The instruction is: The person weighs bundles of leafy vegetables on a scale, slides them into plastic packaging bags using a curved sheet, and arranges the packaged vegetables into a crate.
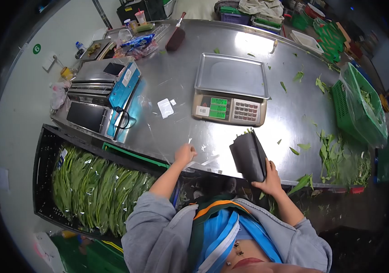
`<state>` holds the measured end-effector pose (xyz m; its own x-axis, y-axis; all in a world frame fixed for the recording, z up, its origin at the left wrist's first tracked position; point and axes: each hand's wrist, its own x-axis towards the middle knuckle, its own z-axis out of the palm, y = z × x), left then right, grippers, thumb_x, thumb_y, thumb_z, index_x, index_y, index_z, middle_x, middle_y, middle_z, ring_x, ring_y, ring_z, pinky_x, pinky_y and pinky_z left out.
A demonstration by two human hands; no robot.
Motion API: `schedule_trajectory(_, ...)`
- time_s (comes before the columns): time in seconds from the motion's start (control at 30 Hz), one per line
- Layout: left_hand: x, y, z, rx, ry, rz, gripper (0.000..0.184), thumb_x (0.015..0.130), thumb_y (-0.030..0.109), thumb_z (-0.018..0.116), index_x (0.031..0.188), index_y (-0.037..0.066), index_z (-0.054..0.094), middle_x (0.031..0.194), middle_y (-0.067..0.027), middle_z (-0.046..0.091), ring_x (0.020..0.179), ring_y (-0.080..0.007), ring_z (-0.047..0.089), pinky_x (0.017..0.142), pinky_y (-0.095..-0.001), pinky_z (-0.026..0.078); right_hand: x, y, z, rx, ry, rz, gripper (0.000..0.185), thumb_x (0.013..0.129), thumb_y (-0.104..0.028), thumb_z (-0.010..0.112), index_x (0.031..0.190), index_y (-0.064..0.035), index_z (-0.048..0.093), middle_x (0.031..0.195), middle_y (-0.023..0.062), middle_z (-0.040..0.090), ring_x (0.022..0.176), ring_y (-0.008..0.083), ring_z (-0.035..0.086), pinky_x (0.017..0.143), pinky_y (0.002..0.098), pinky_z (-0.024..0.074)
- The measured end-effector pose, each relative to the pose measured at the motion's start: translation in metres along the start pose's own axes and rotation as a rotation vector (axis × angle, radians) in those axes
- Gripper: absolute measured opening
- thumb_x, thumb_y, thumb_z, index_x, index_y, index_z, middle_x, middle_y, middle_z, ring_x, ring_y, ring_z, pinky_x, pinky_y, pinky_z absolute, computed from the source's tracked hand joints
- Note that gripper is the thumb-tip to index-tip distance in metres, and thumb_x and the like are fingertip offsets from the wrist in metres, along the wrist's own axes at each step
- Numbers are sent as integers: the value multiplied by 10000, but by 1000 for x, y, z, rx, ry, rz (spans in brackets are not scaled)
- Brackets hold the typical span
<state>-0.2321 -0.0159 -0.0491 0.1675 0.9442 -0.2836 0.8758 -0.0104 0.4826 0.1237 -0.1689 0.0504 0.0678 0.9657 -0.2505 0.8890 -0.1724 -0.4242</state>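
Observation:
My right hand (269, 179) grips a black wrap (247, 157) by its lower right side, near the table's front edge. Green stem ends (249, 132) poke out of the top of the wrap; the rest of the bundle is hidden inside. Curled fingers close my left hand (185, 155) at the same edge, beside a strip of clear plastic film (206, 162). What lies between those fingers, I cannot make out. Beyond both hands stands a digital scale (229, 88) with a bare metal pan and lit green displays.
A black crate (40, 175) of bagged leafy greens (99, 186) stands at lower left. Behind it is a film-wrapping machine (101, 91). Loose leaves (333, 152) lie along the table's right side, near a green basket (343, 107). A dark red brush (175, 38) rests at the back.

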Motion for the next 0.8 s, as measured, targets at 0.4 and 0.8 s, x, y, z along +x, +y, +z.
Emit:
schedule_trajectory(0.4,5,-8,-41,-23,77,270,192,788,245,586,874,118,701,882,-128,646,836,-332,608,736,-418,471,-17,-37,54,63,445,-429,853,502,-294,790,1264,-107,456,1357,168,378,1163,386,402,950,466,354)
schedule_trajectory(0.8,-51,76,-21,-81,385,834,111,722,104,602,823,101,649,796,-61,600,801,-256,582,702,-337,447,29,-125,71,-33,-66,-536,834,537,-382,742,1300,-202,460,1399,86,360,1139,411,423,946,486,366)
